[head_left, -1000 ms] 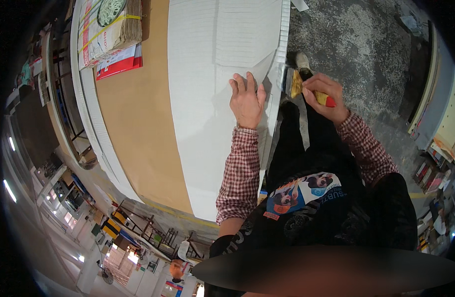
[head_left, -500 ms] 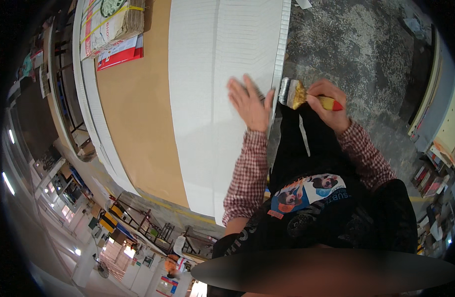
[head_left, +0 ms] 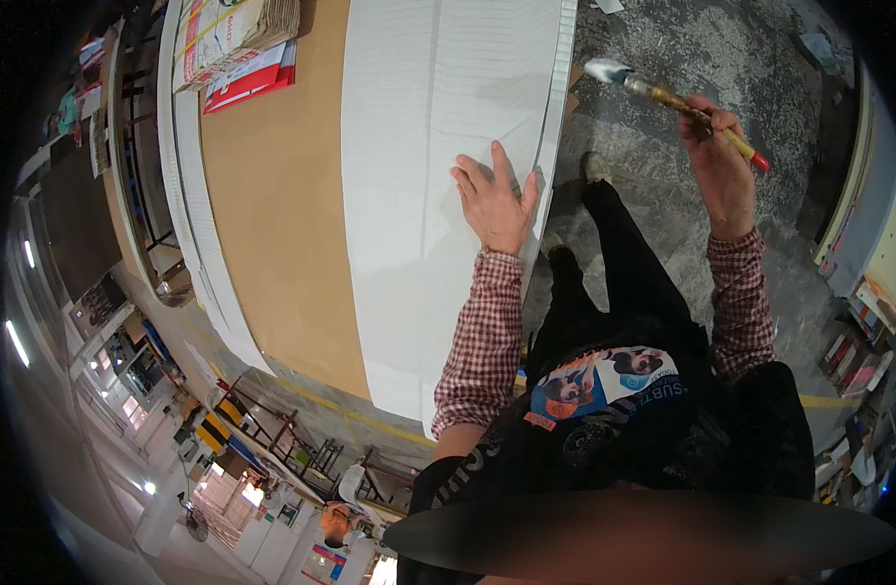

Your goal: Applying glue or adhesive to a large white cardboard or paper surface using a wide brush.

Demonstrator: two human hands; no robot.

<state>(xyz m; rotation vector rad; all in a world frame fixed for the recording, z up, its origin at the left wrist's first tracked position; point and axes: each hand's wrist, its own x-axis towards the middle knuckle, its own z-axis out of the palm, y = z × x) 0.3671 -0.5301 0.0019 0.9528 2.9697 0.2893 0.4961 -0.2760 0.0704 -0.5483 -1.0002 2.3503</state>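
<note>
My left hand (head_left: pixel 498 207) lies on the white sheets (head_left: pixel 394 224) near their right edge, its fingers spread and holding nothing. Out to the right, over the floor, my right hand (head_left: pixel 721 161) grips a paintbrush (head_left: pixel 667 98) by its yellow, red-tipped handle. White wet-looking stuff coats the bristles, which point left and hang just off the edge of the sheets. Brown board or paper (head_left: pixel 272 234) shows along the left of the white sheets.
A strapped stack of printed paper (head_left: pixel 238 39) rests at the far left of the table, beside red and white printed sheets (head_left: pixel 258 80). Grey concrete floor (head_left: pixel 682 44) lies right of the table. Books or boxes (head_left: pixel 853 361) are piled at the far right.
My right hand has swung outward and away to the right with the paintbrush, now tilted and farther from the table edge. My left hand has settled on the white sheets.
</note>
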